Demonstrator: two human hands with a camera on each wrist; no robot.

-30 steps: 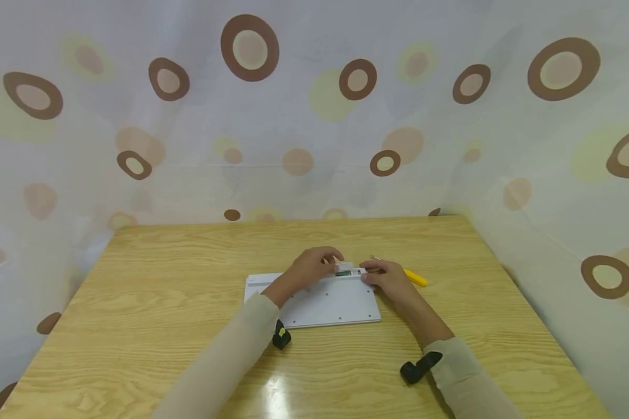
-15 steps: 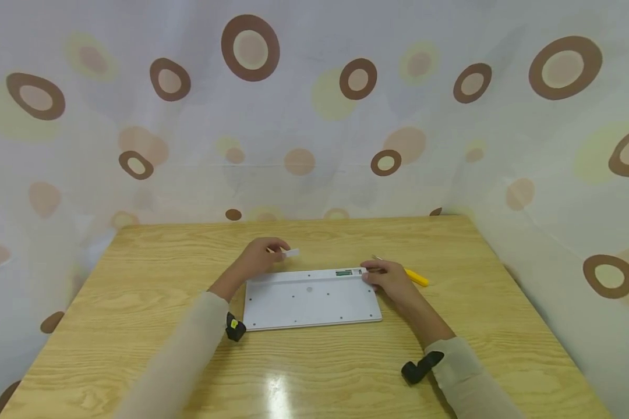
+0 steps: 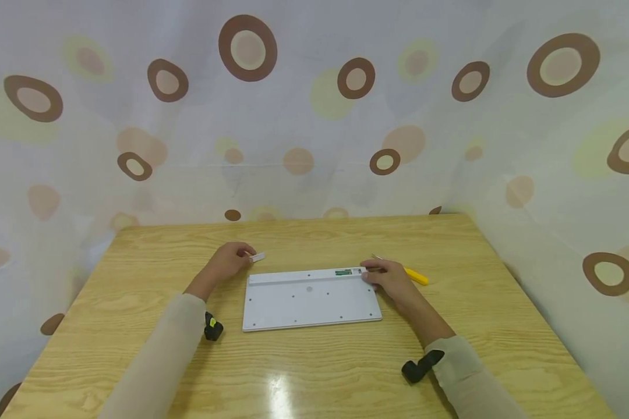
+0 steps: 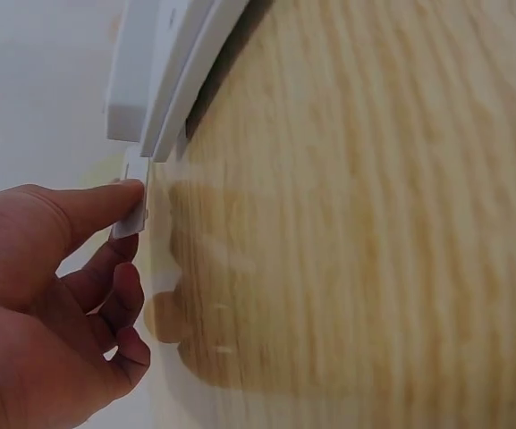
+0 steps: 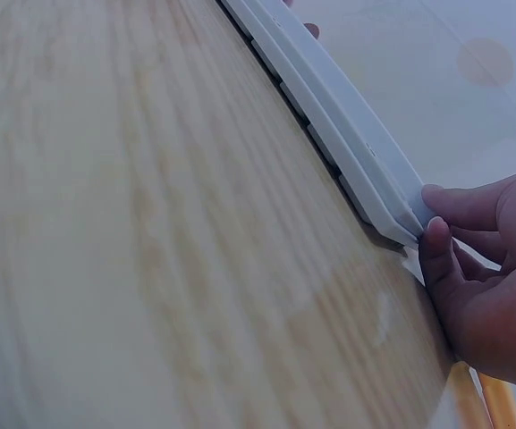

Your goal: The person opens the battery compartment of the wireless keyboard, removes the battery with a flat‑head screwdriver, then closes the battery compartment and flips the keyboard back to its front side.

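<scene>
A white keyboard (image 3: 293, 305) lies face down on the wooden table. Green batteries (image 3: 343, 272) show in the uncovered battery compartment near its far right corner. My left hand (image 3: 228, 261), beyond the keyboard's far left corner, pinches a small white battery cover (image 3: 257, 256) between thumb and fingers. In the left wrist view, the battery cover (image 4: 134, 197) appears just below the keyboard's end. My right hand (image 3: 390, 279) grips the keyboard's far right corner; the thumb (image 5: 435, 246) is at the edge in the right wrist view.
A screwdriver with a yellow handle (image 3: 416, 276) lies just beyond the right hand, its shaft partly hidden by that hand. A patterned curtain (image 3: 304, 116) stands behind the table (image 3: 314, 372) and along both sides.
My left hand has lifted the battery cover from beside the compartment and carried it left, past the keyboard's far left corner. The right hand has stayed at its corner.
</scene>
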